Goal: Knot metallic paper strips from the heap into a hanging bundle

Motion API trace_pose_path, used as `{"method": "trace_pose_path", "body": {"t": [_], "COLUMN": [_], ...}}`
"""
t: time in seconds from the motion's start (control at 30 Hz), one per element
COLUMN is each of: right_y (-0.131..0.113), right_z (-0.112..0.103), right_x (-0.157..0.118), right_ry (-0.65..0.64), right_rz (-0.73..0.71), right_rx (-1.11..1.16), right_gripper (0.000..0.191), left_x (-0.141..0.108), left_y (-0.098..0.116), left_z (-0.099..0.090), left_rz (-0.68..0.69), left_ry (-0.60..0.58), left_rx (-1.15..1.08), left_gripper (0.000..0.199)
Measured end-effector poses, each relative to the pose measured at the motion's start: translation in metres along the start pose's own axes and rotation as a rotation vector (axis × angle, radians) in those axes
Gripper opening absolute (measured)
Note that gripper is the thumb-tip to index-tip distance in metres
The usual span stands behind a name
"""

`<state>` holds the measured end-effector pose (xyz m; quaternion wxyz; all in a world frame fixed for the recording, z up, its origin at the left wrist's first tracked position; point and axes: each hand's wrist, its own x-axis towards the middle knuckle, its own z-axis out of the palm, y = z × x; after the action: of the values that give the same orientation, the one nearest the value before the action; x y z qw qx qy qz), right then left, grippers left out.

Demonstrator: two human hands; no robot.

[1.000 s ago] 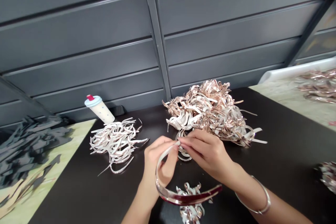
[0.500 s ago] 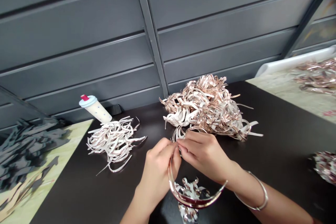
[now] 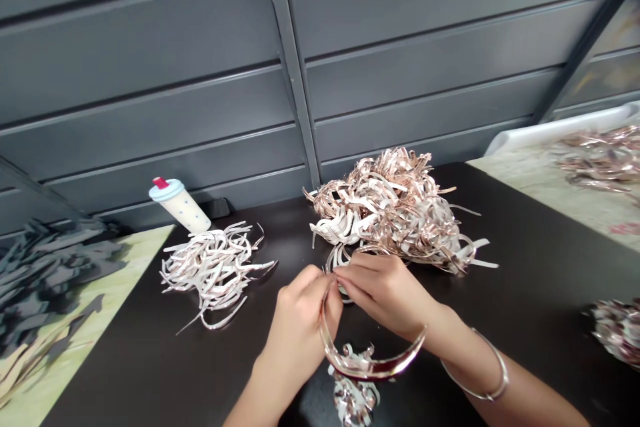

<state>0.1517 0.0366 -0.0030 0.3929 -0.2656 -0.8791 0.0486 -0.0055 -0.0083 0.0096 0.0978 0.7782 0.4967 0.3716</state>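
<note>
My left hand (image 3: 303, 313) is pinched round one end of a long curved shiny strip (image 3: 367, 368), which hangs down and curls up to the right below my hands. Against it, the closed fingertips of my right hand (image 3: 383, 283) meet at the same end; a bangle circles that wrist. Just behind the fingers lies a large tangled heap of rose-gold and white strips (image 3: 400, 207). A smaller pile of pale strips (image 3: 215, 267) is left of my hands. Under the curved strip sit small crumpled shiny scraps (image 3: 354, 400).
A cup with a blue lid and red top (image 3: 183, 207) leans at the back left. Dark cut pieces (image 3: 55, 273) cover the far left. More shiny strips (image 3: 600, 157) lie at the far right, with another shiny clump (image 3: 620, 330) at the right edge. Grey panels (image 3: 200, 107) rise behind.
The curved strip's free end and lower bend have shifted slightly up and left. My fingers remain together at its other end, and more of the scraps below shows.
</note>
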Motion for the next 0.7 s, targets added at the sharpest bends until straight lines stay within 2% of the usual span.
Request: {"method": "trace_pose_path", "body": {"t": [0.07,0.23,0.43,0.57,0.7], "right_y": [-0.001,0.001,0.003,0.003,0.001], "right_z": [0.002,0.013,0.018,0.021,0.022], "right_x": [0.000,0.001,0.001,-0.001,0.000], "right_ry": [0.007,0.146,0.276,0.254,0.191], "right_rz": [-0.009,0.009,0.028,0.012,-0.018], "right_rx": [-0.059,-0.193,-0.036,-0.013,-0.127], "right_gripper": [0.033,0.032,0.019,0.019,0.028], "left_x": [-0.001,0.000,0.004,0.002,-0.003], "left_y": [-0.001,-0.002,-0.001,-0.005,-0.009], "left_z": [0.001,0.004,-0.001,0.001,0.006], "left_rz": [-0.003,-0.042,-0.076,-0.074,-0.070], "left_ry": [-0.020,-0.041,0.049,0.051,-0.021], "left_rx": [0.013,-0.048,-0.041,-0.001,0.055], "left_gripper": [0.028,0.030,0.034,0.033,0.030]}}
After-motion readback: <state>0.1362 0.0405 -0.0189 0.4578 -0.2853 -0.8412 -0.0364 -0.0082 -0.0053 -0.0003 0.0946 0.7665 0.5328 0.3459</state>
